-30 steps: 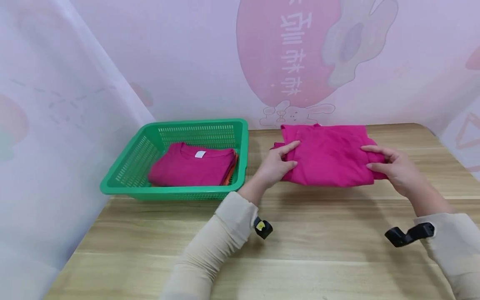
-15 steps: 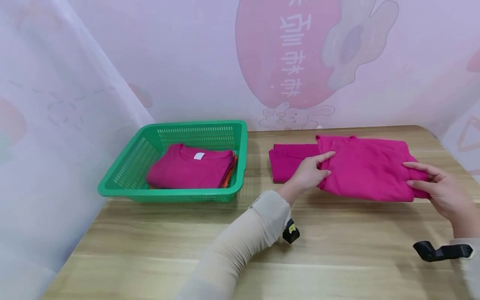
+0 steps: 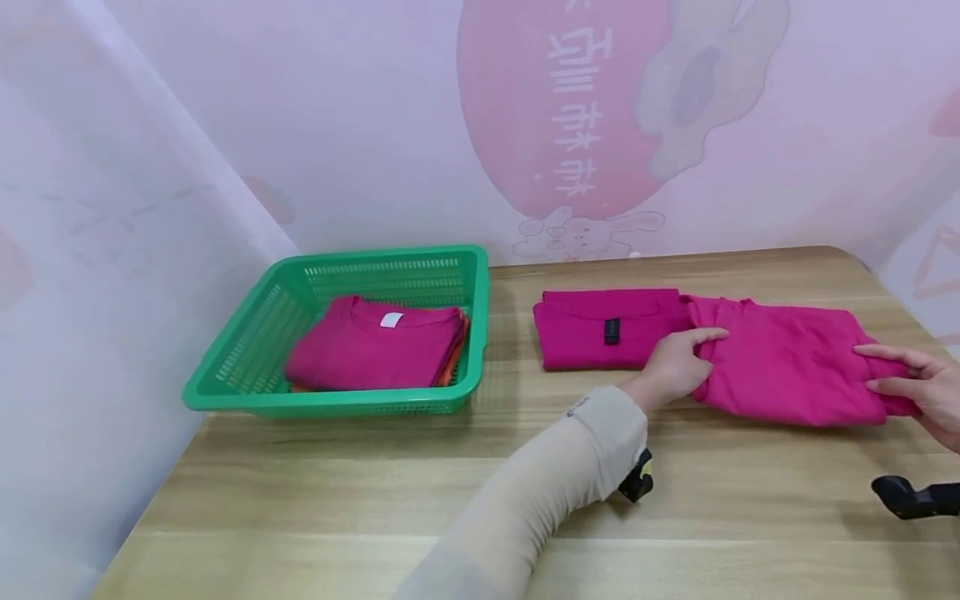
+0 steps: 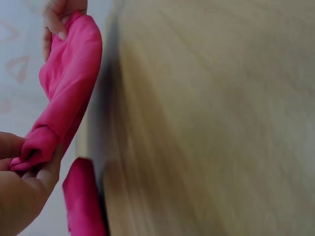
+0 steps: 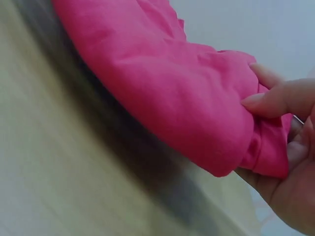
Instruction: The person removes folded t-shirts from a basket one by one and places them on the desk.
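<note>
Pink garment [image 3: 787, 362] between both hands [image 3: 677, 367] [image 3: 930, 390]

We've got a light wood-grain tabletop [image 3: 337, 500] here, with a green plastic basket [image 3: 330, 404] sitting on the left and, near it, a folded dark pink shirt [image 3: 573, 343] lying flat, black tag [image 3: 612, 332] showing.

Head view bright, evenly lit, soft shadows on the wood-grain tabletop [image 3: 360, 517]; both wrist views duller, tabletop blurred, the right showing a dark, soft-edged shadow alongside the magenta garment [image 5: 167, 93].
</note>
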